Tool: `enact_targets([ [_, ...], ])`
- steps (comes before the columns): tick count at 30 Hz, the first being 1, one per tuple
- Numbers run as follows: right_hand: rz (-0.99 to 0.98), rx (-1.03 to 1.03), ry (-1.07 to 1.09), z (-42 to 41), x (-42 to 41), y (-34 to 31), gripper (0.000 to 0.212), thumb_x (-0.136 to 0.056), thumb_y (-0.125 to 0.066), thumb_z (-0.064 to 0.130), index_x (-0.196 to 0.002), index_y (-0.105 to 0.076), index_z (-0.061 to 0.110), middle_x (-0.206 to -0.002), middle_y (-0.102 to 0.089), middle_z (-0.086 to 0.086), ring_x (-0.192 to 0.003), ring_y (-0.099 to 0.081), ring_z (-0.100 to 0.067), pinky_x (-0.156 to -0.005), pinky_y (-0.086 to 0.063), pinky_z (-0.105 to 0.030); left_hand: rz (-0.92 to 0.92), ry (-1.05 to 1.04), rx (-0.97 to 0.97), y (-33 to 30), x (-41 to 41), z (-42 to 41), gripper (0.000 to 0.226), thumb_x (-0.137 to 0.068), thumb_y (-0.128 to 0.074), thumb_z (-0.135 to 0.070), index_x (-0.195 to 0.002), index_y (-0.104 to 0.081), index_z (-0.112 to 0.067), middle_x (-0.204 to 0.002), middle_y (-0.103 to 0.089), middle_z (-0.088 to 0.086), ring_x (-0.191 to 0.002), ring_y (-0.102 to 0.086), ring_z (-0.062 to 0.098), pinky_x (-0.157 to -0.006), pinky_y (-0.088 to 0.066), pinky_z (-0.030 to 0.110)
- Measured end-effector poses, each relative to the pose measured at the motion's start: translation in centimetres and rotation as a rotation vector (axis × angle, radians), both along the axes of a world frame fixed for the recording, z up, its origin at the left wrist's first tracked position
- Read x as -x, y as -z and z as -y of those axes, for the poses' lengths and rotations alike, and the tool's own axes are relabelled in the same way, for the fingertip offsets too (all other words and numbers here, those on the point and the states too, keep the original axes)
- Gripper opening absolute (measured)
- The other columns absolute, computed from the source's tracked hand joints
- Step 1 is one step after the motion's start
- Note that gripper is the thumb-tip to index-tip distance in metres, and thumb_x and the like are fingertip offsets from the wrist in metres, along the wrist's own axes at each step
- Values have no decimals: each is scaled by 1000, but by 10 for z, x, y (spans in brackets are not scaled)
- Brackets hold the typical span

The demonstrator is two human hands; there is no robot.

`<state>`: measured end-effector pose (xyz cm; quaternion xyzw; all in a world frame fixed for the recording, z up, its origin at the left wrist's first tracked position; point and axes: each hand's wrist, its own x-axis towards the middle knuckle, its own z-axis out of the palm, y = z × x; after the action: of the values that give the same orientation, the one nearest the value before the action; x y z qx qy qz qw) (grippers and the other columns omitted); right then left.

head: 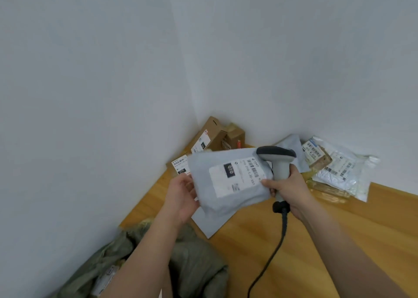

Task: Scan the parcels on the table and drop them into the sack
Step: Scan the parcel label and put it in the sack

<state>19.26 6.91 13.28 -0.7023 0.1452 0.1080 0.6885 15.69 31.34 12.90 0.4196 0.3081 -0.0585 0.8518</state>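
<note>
Print on the label of the grey mailer point(228, 180) is too blurred to read. The left hand point(181, 198) has its fingers hidden behind the mailer's edge. The right hand point(287, 184) covers the middle of the scanner point(277, 159) handle; whether its grip also pinches the mailer cannot be told. The scanner cable point(274, 254) leaves at the lower edge. The sack point(196, 268) is cut off below and partly hidden by the left forearm; a label inside it is illegible. The cardboard boxes point(209, 137) are partly hidden by the mailer. The clear-bagged parcels point(339, 171) overlap; their count is uncertain.
</note>
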Motion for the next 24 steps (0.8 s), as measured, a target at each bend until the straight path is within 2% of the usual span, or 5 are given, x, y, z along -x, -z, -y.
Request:
enact_targets([
  [5, 52, 240, -353, 18, -5, -22, 57, -76, -79, -1, -123, -50, 16, -95, -64, -7, -65, -60, -15, -53, -50, -23, 38, 331, -489, 2, -5, -11, 64, -65, -83, -49, -120, -64, -20, -125, -64, 4, -112, -62, 23, -95, -52, 40],
  [10, 117, 357, -419, 14, -13, -37, 64, -78, -78, 4, -131, -44, 21, -101, -62, -1, -73, -63, -15, -51, -49, -19, 67, 782, -796, 1, 4, 2, 30, -78, -80, -32, -105, -69, -24, -101, -75, -9, -88, -71, 6, -74, -55, 21],
  [14, 160, 301, -291, 14, -13, -47, 35, -89, -70, 25, -118, -53, 14, -86, -65, -9, -64, -61, -17, -57, -53, -30, 51, 537, -729, 9, 1, 4, 29, -84, -76, -21, -112, -66, -21, -107, -74, -2, -94, -71, 18, -78, -59, 34],
  [17, 89, 202, -220, 15, -12, -62, 39, -94, -58, 47, -109, -57, 11, -78, -63, -12, -67, -59, -19, -67, -50, -34, 22, 271, -552, 17, -3, 3, 27, -90, -67, -8, -113, -62, -21, -108, -73, 1, -96, -70, 22, -71, -58, 33],
  [24, 12, -115, -293, 14, -2, -108, 39, -103, -45, 37, -120, -56, 3, -98, -61, -17, -62, -56, -17, -62, -49, -33, -37, 26, -391, 23, -16, 9, 34, -94, -58, 0, -124, -57, -17, -113, -69, 3, -104, -65, 29, -89, -55, 50],
])
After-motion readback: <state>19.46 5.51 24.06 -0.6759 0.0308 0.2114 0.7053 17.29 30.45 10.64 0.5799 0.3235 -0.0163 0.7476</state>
